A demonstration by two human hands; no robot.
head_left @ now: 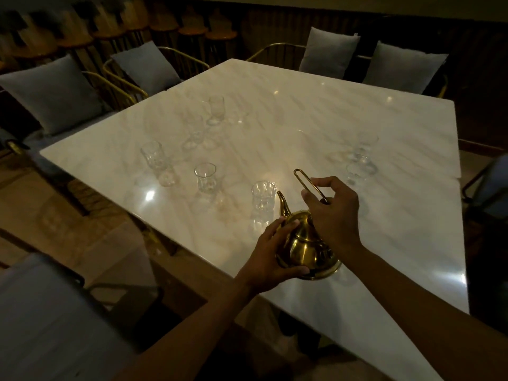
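Near the front edge of the pale marble surface (302, 105), a gold teapot (305, 251) was tilted, its spout tip just beside the rim of the closest glass (263, 195). The left grip (270, 254) cupped the pot's round body, fingers and thumb curled around it, while the right grip (334, 213) was closed on the tall wire handle (302, 180) above. Four more clear glasses (205, 177) stood farther left and back, and two dim ones (367, 144) stood off to the right. Grey-cushioned chairs (55, 89) ringed the surface.
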